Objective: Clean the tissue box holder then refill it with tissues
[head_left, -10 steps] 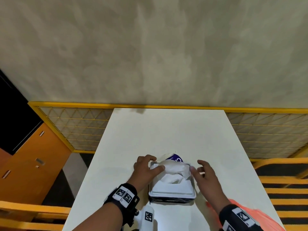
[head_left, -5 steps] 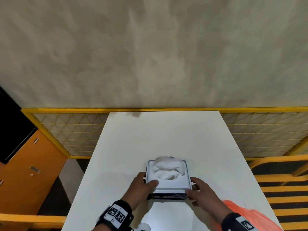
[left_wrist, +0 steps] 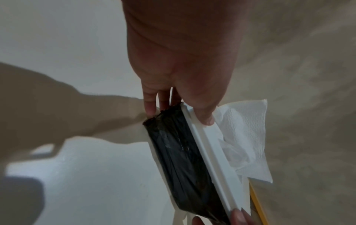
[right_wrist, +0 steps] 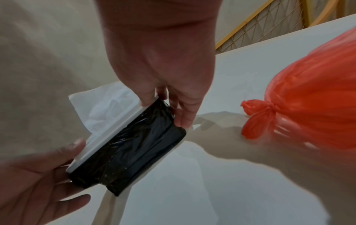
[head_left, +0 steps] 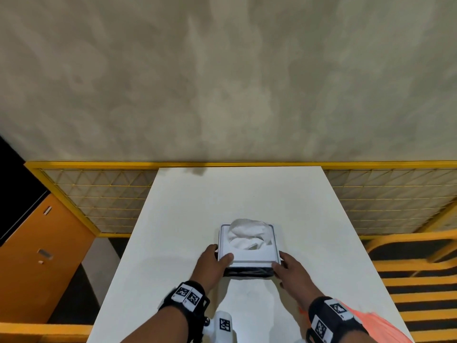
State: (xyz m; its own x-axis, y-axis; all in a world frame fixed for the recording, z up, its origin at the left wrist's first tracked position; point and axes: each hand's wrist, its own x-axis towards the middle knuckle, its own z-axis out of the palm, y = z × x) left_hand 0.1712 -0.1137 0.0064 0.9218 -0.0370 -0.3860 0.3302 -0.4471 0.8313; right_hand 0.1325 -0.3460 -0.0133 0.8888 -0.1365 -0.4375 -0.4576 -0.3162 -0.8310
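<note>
The tissue box holder (head_left: 248, 257) has a white lid and black-wrapped sides (right_wrist: 131, 150) and stands on the white table (head_left: 247, 199) near its front middle. A white tissue (head_left: 247, 233) sticks up through the lid opening. My left hand (head_left: 215, 261) grips the holder's near left corner, thumb on the lid (left_wrist: 207, 134) and fingers down the side. My right hand (head_left: 286, 268) grips the near right corner, thumb on the lid edge and fingers along the black side. In the wrist views the holder (left_wrist: 183, 153) looks raised off the table.
An orange tied plastic bag (right_wrist: 308, 112) lies on the table at my right (head_left: 371, 328). A white tagged object (head_left: 223, 326) sits at the front edge between my arms. A yellow mesh railing (head_left: 103, 194) runs behind the table, an orange cabinet (head_left: 42, 256) to the left.
Both hands slid from the lid's far corners to its near corners and now grip the holder. The blue packet edge behind the tissue is no longer seen.
</note>
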